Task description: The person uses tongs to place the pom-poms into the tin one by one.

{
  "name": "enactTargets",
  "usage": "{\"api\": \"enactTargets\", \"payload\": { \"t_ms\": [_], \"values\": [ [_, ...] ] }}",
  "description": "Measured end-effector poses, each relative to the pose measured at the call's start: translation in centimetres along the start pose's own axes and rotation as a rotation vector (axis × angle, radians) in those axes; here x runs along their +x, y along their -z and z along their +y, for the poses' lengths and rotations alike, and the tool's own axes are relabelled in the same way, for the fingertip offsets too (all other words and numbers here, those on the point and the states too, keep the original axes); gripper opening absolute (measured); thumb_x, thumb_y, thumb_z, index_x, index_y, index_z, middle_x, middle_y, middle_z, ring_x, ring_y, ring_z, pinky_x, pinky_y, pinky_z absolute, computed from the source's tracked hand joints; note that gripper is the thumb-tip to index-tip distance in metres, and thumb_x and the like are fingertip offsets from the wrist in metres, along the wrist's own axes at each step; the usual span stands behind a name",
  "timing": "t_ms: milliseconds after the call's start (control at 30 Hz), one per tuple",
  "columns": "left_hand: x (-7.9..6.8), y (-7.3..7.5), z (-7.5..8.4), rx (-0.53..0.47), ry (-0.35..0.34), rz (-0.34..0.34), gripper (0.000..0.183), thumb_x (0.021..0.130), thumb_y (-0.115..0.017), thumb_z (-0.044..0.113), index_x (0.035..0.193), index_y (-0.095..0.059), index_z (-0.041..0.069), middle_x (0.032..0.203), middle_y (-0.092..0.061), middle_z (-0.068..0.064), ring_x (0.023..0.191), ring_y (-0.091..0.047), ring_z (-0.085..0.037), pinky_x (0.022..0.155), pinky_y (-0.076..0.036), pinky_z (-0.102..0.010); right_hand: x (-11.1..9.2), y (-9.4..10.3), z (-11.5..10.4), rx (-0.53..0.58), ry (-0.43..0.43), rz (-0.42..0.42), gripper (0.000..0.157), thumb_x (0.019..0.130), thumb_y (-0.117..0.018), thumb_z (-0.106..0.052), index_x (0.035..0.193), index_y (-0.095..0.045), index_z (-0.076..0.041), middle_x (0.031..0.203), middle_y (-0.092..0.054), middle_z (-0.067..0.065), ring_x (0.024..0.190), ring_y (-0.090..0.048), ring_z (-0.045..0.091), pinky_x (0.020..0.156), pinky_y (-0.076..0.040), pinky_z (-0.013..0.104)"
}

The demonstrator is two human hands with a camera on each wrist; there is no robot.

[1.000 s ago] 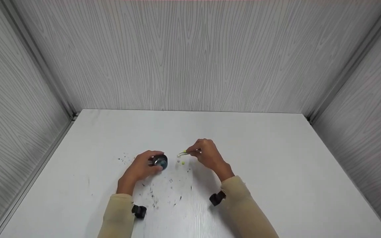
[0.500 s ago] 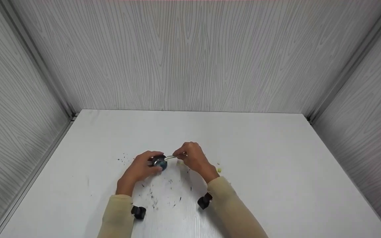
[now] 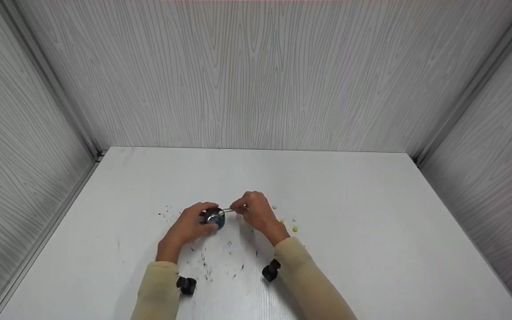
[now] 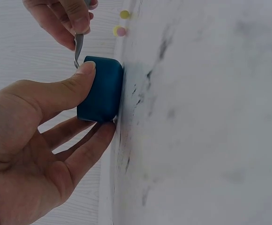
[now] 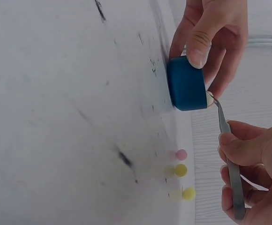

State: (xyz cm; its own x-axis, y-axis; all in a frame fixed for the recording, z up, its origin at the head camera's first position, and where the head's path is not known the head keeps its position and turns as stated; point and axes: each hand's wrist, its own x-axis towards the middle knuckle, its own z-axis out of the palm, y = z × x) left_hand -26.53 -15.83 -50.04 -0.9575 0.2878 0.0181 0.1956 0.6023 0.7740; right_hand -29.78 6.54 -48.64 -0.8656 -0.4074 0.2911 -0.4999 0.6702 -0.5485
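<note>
A small blue cup (image 5: 187, 84) with a shiny inside stands on the white table, gripped at its side between the thumb and fingers of my left hand (image 3: 192, 220). My right hand (image 3: 258, 213) pinches a pair of steel tweezers (image 5: 232, 173) with bent tips. At those tips sits a small whitish ball (image 5: 209, 98), right at the cup's rim. In the right wrist view, a pink ball (image 5: 181, 154) and two yellow ones, the nearer to it being a yellow ball (image 5: 180, 170), lie on the table beside the cup.
Dark specks (image 3: 205, 264) and smudges mark the table in front of the cup. Right of my right wrist lie several small balls, among them a yellow-green ball (image 3: 295, 229). Grey wood-grain panels (image 3: 256, 75) enclose the table at the back and sides.
My right hand has moved left with the tweezers, from above the small balls to the cup's rim. Balls formerly hidden by the right forearm now show. My left hand stays around the cup.
</note>
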Motion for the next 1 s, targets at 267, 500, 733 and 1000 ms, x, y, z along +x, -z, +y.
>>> {"api": "enactTargets", "payload": {
  "t_ms": [267, 500, 733, 1000],
  "values": [
    [0.0, 0.0, 0.1, 0.009, 0.016, -0.001, 0.054, 0.093, -0.076, 0.009, 0.143, -0.057, 0.007, 0.142, -0.060, -0.021, 0.131, -0.059, -0.047, 0.111, -0.047, -0.061, -0.1, -0.3, 0.1, -0.023, -0.016, -0.001, 0.018, 0.092, -0.074, 0.000, 0.101, -0.085, -0.012, 0.094, -0.077, 0.005, 0.093, -0.069, 0.022, 0.085, -0.056, 0.035],
    [0.0, 0.0, 0.3, 0.027, 0.043, -0.002, 0.055, 0.093, -0.076, 0.009, 0.144, -0.057, 0.008, 0.144, -0.059, -0.021, 0.133, -0.058, -0.046, 0.112, -0.046, -0.061, -0.1, -0.4, 0.1, -0.022, -0.037, 0.006, 0.020, 0.091, -0.074, 0.001, 0.102, -0.084, -0.012, 0.094, -0.077, 0.005, 0.093, -0.069, 0.022, 0.085, -0.057, 0.036],
    [-0.1, 0.0, 0.4, 0.035, 0.054, -0.002, 0.059, 0.093, -0.076, 0.011, 0.148, -0.054, 0.009, 0.145, -0.058, -0.020, 0.134, -0.057, -0.045, 0.113, -0.044, -0.062, -0.1, 0.0, 0.3, 0.009, -0.022, 0.028, 0.019, 0.091, -0.074, 0.001, 0.104, -0.084, -0.010, 0.096, -0.077, 0.006, 0.095, -0.070, 0.022, 0.087, -0.058, 0.038],
    [-0.1, -0.1, 0.5, 0.012, 0.054, -0.003, 0.059, 0.093, -0.076, 0.010, 0.148, -0.055, 0.009, 0.146, -0.057, -0.020, 0.136, -0.056, -0.045, 0.113, -0.045, -0.061, -0.6, 2.4, 1.1, 0.065, 0.024, 0.064, 0.017, 0.090, -0.074, 0.002, 0.103, -0.083, -0.006, 0.095, -0.078, 0.011, 0.094, -0.073, 0.025, 0.086, -0.062, 0.039]
  ]
}}
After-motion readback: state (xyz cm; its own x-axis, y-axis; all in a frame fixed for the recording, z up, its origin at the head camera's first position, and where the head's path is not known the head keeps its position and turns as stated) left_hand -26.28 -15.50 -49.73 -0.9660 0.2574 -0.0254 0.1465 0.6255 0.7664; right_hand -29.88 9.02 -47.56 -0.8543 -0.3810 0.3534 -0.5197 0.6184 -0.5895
